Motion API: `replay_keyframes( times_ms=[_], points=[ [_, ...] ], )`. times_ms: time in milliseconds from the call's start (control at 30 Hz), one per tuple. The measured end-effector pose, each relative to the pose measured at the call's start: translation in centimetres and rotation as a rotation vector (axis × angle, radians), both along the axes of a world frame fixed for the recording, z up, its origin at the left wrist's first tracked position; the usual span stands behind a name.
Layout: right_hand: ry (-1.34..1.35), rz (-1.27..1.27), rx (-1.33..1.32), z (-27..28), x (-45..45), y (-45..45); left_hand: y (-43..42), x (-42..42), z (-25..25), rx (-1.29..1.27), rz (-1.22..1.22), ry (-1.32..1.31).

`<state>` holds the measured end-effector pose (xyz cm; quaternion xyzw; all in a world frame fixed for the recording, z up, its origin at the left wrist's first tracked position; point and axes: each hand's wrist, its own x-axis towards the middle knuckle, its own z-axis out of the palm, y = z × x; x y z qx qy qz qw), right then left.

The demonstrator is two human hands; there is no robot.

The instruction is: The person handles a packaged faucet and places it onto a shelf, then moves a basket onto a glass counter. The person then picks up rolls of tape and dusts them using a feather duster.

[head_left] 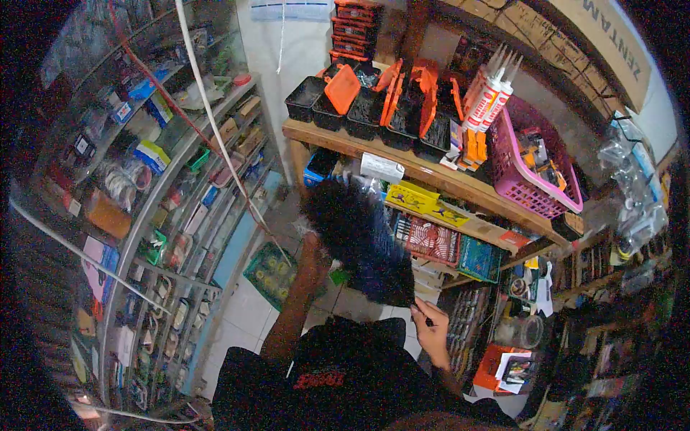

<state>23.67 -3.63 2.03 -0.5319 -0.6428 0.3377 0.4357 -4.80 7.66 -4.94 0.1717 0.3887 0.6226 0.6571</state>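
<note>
In front of my black shirt is a bushy dark feather duster (359,244), bluish along its lower right side. My right hand (431,329) is closed at the duster's lower right end, with a small dark tip showing by the fingers. My left forearm reaches up to the other side, where my left hand (311,243) is against the duster's left edge. The feathers and blur hide the left fingers, so their grip does not show.
A wooden shelf (431,169) holds black bins with orange lids (341,90), sealant tubes (489,104) and a pink basket (535,176). Left stands a glass display case (151,194) with packed goods. A green crate (269,273) sits on the tiled floor. Cords hang across the left side.
</note>
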Motion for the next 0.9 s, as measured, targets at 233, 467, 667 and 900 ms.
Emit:
replay_keyframes(
  times_ms=[233, 467, 667, 900],
  points=[
    [-0.037, -0.069, 0.002, 0.2, -0.2, -0.3, 2.4, 0.7, 0.1, 0.096, -0.14, -0.216],
    [0.029, -0.04, -0.102, 1.1, 0.0, 0.1, 1.7, 1.4, -3.4, 0.144, 0.026, -0.196],
    [0.052, -0.025, -0.071, -1.4, 0.3, 1.7, 1.0, 0.2, -0.6, 0.228, 0.1, -0.159],
    [0.221, -0.063, -0.233, -1.6, -0.3, 2.2, 0.3, -1.5, 2.6, 0.262, 0.054, 0.21]
  ],
)
